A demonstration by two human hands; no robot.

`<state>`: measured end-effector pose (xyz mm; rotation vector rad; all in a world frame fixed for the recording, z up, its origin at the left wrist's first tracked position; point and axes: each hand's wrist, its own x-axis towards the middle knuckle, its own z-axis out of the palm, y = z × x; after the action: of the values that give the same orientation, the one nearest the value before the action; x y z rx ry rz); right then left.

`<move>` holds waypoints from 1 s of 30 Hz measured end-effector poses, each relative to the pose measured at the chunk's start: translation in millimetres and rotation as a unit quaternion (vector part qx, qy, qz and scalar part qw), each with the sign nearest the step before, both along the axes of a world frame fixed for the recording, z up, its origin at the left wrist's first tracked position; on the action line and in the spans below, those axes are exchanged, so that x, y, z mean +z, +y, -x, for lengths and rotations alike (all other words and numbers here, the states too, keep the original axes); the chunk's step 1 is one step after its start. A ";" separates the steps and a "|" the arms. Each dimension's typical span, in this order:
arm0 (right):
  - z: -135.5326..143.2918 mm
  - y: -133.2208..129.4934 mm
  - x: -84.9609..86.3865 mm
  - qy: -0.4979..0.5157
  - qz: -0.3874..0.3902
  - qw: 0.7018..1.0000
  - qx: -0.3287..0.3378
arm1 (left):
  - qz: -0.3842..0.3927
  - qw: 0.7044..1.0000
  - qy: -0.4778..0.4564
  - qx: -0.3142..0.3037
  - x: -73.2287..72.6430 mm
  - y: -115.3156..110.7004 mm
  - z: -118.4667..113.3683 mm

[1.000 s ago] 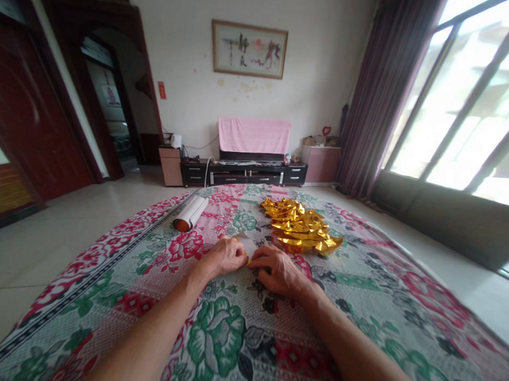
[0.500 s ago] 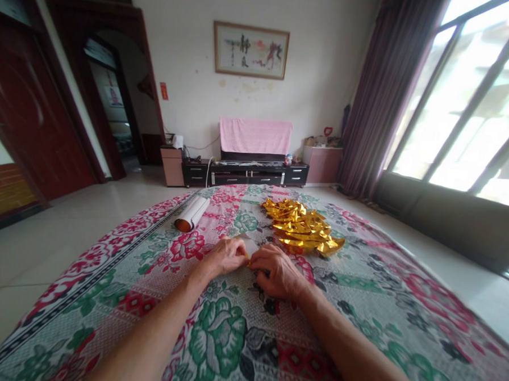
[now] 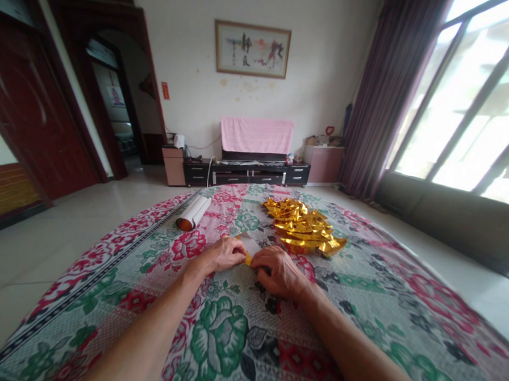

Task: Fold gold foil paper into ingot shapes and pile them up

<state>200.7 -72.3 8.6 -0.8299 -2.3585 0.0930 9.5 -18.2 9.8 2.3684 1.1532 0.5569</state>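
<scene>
A small sheet of foil paper (image 3: pixel 248 243), white on one face and gold on the other, lies between my hands over the floral tablecloth (image 3: pixel 219 336). My left hand (image 3: pixel 225 254) is closed, with its thumb and fingertips pinching the sheet's left side. On the right side, my right hand (image 3: pixel 276 268) is closed on the same sheet, fingers curled. A gold folded strip shows between the fingertips. Just beyond my right hand sits a pile of folded gold foil ingots (image 3: pixel 306 227). A roll of white-backed sheets (image 3: pixel 195 212) lies beyond my left hand.
Past the table's far edge stand a low black cabinet (image 3: pixel 249 176) and a pink cloth (image 3: pixel 256 135) over what may be a television. Doors (image 3: pixel 33 99) are at the left; a purple curtain (image 3: pixel 372 100) and large window are at the right.
My fingertips have moved slightly apart, and more of the gold strip shows between them. Both hands keep their hold on the paper. The view has shifted a little.
</scene>
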 end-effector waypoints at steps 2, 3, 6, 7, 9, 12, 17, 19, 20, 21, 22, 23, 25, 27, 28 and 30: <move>0.4 -1.1 0.3 -0.006 0.004 1.000 -0.010 | -0.008 1.000 0.003 -0.005 -0.8 0.6 0.9; 0.5 -1.6 0.4 -0.008 0.006 1.000 -0.014 | -0.013 1.000 0.003 -0.006 -1.2 0.8 1.0; 1.0 -2.9 0.5 -0.013 0.005 1.000 -0.022 | -0.015 1.000 0.004 -0.014 -2.1 1.3 0.7; 1.2 -3.2 0.5 -0.015 0.003 1.000 -0.023 | -0.012 1.000 0.004 -0.017 -2.3 1.4 0.6; 1.6 -3.4 0.0 -0.024 -0.004 0.999 -0.022 | -0.008 1.000 0.006 -0.020 -2.8 1.8 0.5; 1.8 -2.7 -1.6 -0.046 -0.019 0.999 -0.015 | -0.014 1.000 0.003 -0.016 -3.4 2.3 0.6; 1.2 -0.4 -3.8 -0.045 -0.023 0.999 -0.012 | -0.021 1.000 -0.004 -0.023 -1.2 2.1 2.5; 1.1 -0.2 -3.5 -0.045 -0.017 0.999 -0.012 | -0.009 1.000 -0.009 -0.023 1.1 1.6 4.0; 1.2 -0.3 -3.3 -0.045 -0.014 0.999 -0.011 | 0.000 1.000 -0.011 -0.024 2.3 1.3 4.7; 1.2 -0.4 -3.0 -0.043 -0.012 0.999 -0.011 | 0.008 1.000 -0.013 -0.024 3.4 1.1 5.3; 1.3 -0.6 -2.8 -0.041 -0.012 0.999 -0.011 | 0.017 0.999 -0.015 -0.025 4.2 0.9 5.8; 1.3 -0.6 -2.6 -0.038 -0.011 0.999 -0.011 | 0.023 0.999 -0.016 -0.026 4.6 0.7 6.2; 1.1 -0.5 -2.5 -0.037 -0.008 0.999 -0.011 | 0.031 0.999 -0.017 -0.025 4.2 0.7 6.5; 0.9 -0.2 -2.5 -0.036 -0.005 0.999 -0.010 | 0.038 0.999 -0.016 -0.022 2.5 0.8 6.7; 0.7 0.0 -2.5 -0.036 -0.004 0.999 -0.010 | 0.040 0.999 -0.016 -0.020 1.4 0.9 6.8; 0.4 0.3 -2.5 -0.032 -0.005 0.999 -0.008 | 0.044 0.999 -0.017 -0.019 -0.4 1.4 7.3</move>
<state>200.3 -72.0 6.1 -0.8586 -2.4101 0.0494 2.2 -16.8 9.3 2.2917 1.0929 0.5212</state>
